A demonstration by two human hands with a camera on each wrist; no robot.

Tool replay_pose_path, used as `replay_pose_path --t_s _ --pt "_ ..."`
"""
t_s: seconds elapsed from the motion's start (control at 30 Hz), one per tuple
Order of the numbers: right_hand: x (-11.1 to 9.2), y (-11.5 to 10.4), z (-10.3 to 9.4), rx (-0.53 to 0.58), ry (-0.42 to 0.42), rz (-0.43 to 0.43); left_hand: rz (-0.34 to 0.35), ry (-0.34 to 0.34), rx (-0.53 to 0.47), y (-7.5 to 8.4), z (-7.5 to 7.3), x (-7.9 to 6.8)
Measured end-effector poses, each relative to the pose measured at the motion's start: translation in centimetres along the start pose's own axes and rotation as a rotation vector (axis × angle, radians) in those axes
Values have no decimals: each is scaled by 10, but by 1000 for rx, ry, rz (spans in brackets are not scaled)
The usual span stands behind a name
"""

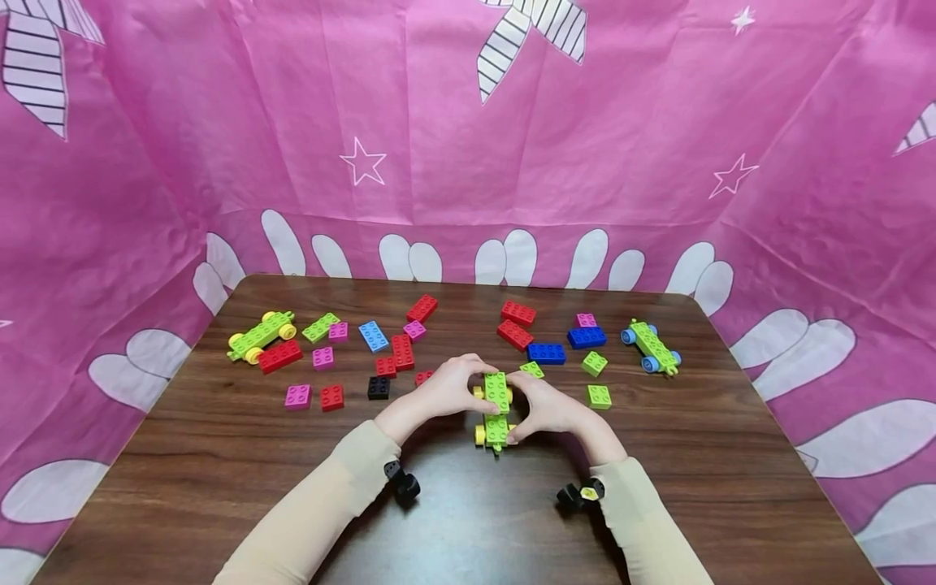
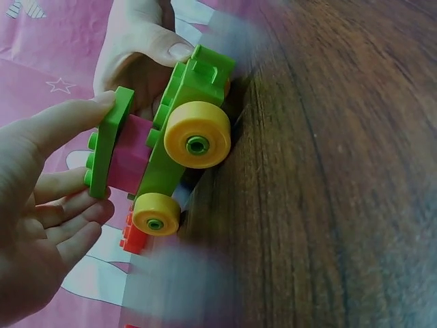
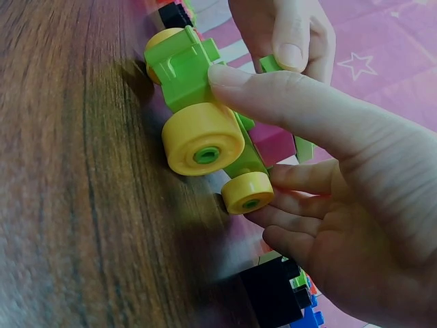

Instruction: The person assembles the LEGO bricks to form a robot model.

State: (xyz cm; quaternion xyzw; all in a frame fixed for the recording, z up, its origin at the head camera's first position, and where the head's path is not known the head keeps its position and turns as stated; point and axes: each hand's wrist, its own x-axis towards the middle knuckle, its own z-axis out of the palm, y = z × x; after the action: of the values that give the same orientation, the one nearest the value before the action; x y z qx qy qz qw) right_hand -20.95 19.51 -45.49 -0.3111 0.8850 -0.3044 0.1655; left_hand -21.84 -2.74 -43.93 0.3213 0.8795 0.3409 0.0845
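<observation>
In the middle of the table stands a green toy car base (image 1: 497,432) with yellow wheels. A pink brick (image 2: 132,156) sits on its studs, topped by a flat green brick (image 2: 109,140) that leans slightly in the left wrist view. My left hand (image 1: 448,390) pinches this flat brick between thumb and fingers from the left. From the right, my right hand (image 1: 550,406) holds the car base, its thumb on the near end and its fingers reaching around by a far wheel. Both palms face inward around the car.
Loose red, pink, green and light blue bricks, plus a black brick (image 1: 378,387), lie left of my hands. A yellow-wheeled car base (image 1: 262,335) stands far left, a blue-wheeled one (image 1: 652,348) far right. Dark blue bricks (image 1: 546,353) lie behind my right hand. Pink cloth (image 1: 453,146) surrounds the table.
</observation>
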Motion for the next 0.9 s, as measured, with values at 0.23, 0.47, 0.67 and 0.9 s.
replay_pose_path --t_s 0.23,0.47,0.67,0.9 --pt "-1 -1 0 6 3 9 -23 -11 -16 3 -1 1" --pt "-1 -1 0 0 -2 16 -32 12 -45 3 0 1" --pt "0 0 0 -8 -1 14 -48 18 -59 0 2 1" --pt "0 -1 1 -8 2 8 -49 22 -78 -3 3 0"
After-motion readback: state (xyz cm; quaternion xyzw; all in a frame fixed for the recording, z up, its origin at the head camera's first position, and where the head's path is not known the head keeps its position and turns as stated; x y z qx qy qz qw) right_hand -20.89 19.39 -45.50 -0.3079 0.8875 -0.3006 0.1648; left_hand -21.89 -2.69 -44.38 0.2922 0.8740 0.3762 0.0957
